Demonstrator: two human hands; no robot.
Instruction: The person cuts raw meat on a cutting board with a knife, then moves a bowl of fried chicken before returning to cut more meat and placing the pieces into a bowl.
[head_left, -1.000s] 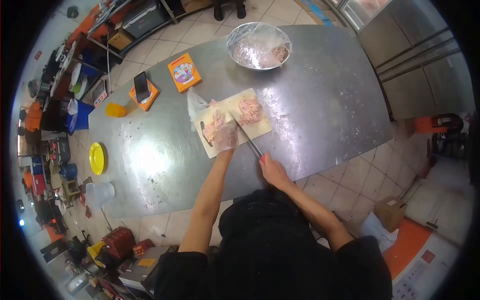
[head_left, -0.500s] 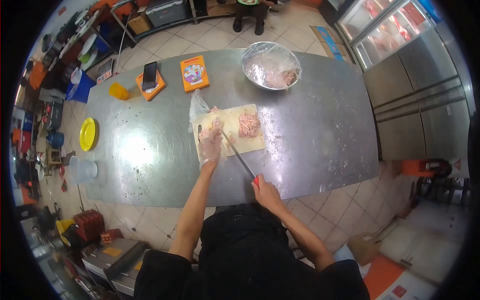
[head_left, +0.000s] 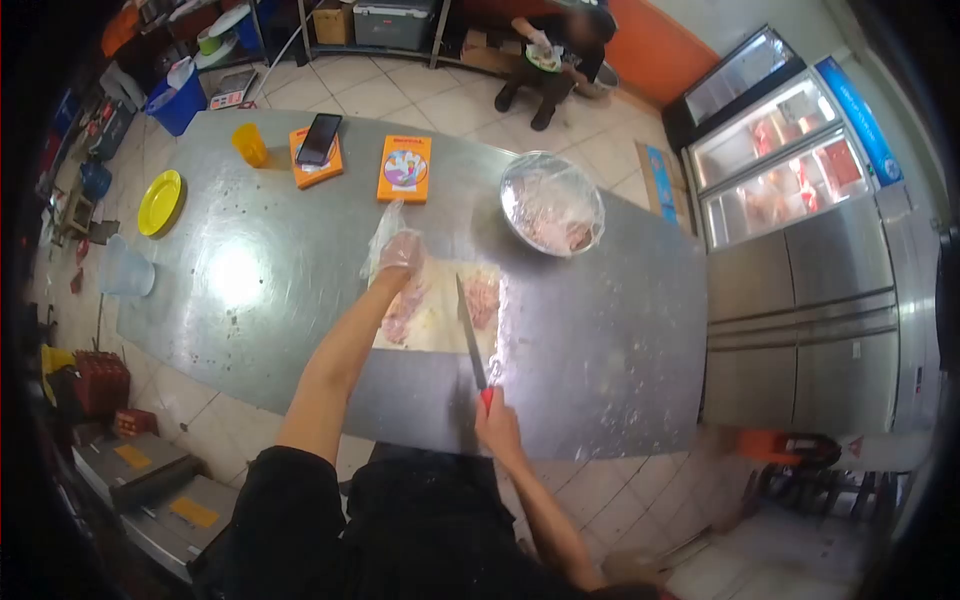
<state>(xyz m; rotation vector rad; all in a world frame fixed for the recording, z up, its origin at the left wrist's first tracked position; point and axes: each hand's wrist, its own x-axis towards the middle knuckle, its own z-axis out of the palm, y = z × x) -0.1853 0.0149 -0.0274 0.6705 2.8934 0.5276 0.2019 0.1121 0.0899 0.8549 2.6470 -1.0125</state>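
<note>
My right hand [head_left: 497, 428] grips the red handle of a long knife [head_left: 472, 330]. The blade points away from me over the white cutting board [head_left: 440, 338], just left of a pile of pale cut meat [head_left: 482, 300]. At the board's far left edge is my left hand [head_left: 402, 250] in a clear plastic glove, beside a clear plastic bag [head_left: 380, 238]. Its fingers are turned away, so what they touch is hidden. More raw meat [head_left: 402, 315] lies on the board's left side, below that hand.
A metal bowl [head_left: 510, 215] of meat under plastic film stands at far right of the steel table [head_left: 590, 350]. Orange boxes [head_left: 404, 168], a phone [head_left: 319, 139], an orange cup [head_left: 249, 145], a yellow plate [head_left: 160, 203] and a clear container [head_left: 127, 268] are leftward. A person [head_left: 565, 60] sits beyond.
My left hand has moved off the meat near the blade to the board's far left edge. The knife now points more straight ahead, nearer the right-hand pile. The view has shifted.
</note>
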